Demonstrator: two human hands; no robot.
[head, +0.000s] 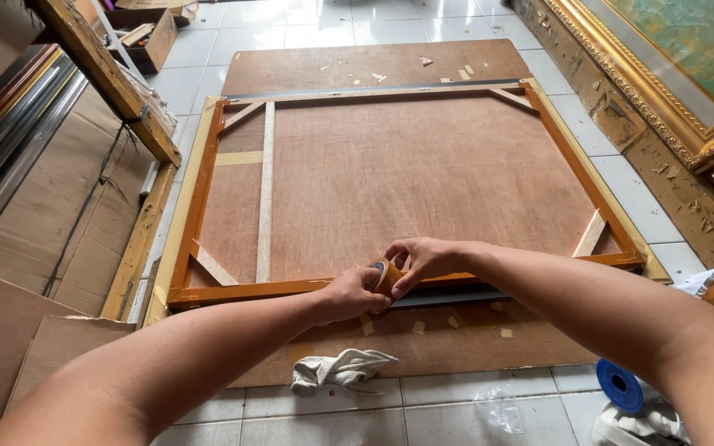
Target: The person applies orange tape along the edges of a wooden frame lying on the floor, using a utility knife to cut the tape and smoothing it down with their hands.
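Observation:
A large picture frame [208, 157] lies face down on a brown board, its back rails covered in orange-brown tape. Both hands meet at the near rail. My right hand [421, 258] grips a roll of brown tape [385, 272] from above, fingers curled around it. My left hand [355, 294] presses down on the taped near rail right beside the roll, touching it. A dark strip [448, 296] lies along the near rail under my right wrist.
A crumpled white rag [339, 369] lies on the board's near edge. A blue spool [619, 385] sits at the lower right. A gold ornate frame [663, 91] leans at the right; cardboard sheets [51, 215] and wooden bars [109, 74] stand at the left. Tape scraps dot the board.

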